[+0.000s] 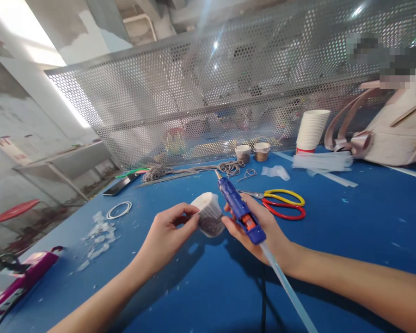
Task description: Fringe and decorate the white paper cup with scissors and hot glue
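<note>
My left hand (175, 231) pinches the left side of a small paper cup (211, 215), tilted above the blue table. White shows on the cup's upper part, and a grey-brown band wraps its lower part. In my right hand (263, 222) is a blue glue gun (237, 203), its nozzle pointing up and away to the left. A long clear glue stick (287, 286) sticks out of its back end. The right fingertips are close to the cup's right side; whether they touch it I cannot tell. Scissors (284, 203) with yellow and red handles lie just beyond the right hand.
Along the back are grey cord (230, 167), two small wrapped cups (261, 151), stacked paper cups (312, 132), clear glue sticks (324, 162) and a bag (395, 125). At left lie a phone (119, 186), a white cord loop (119, 210), white scraps (100, 236) and a magenta power strip (31, 277).
</note>
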A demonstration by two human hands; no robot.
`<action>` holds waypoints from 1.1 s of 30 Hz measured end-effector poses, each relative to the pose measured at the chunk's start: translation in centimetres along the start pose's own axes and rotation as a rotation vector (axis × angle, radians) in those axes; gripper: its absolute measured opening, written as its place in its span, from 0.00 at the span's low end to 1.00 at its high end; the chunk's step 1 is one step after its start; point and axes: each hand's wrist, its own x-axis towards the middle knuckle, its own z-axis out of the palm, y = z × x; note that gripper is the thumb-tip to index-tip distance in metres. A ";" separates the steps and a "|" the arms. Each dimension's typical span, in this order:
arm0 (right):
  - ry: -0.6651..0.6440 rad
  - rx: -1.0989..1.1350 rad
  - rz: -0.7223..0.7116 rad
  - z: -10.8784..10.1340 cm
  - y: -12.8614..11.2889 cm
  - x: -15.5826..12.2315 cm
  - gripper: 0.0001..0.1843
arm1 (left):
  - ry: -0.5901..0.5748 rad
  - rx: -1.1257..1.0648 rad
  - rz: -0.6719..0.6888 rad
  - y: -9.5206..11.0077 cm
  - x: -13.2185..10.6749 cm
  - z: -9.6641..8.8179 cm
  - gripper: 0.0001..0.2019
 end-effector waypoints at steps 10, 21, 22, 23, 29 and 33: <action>-0.111 -0.042 -0.085 0.1 -0.5 0.3 0.09 | -0.029 0.132 0.221 1.0 -1.2 0.9 0.07; -0.142 -0.099 -0.084 0.2 0.6 -0.1 0.13 | 0.022 0.165 0.177 0.1 -1.9 2.0 0.05; -0.147 -0.105 -0.084 0.2 0.6 -0.2 0.13 | 0.019 0.160 0.171 0.0 -1.9 2.1 0.05; -0.153 -0.110 -0.086 0.2 0.6 -0.2 0.12 | 0.018 0.155 0.172 -0.1 -1.9 2.1 0.05; -0.166 -0.094 -0.092 0.1 0.8 -0.4 0.11 | 0.022 0.148 0.237 -0.3 -1.9 2.1 0.03; -0.185 -0.051 -0.070 -0.1 0.6 -0.3 0.11 | 0.011 0.144 0.289 -0.6 -2.0 2.0 0.02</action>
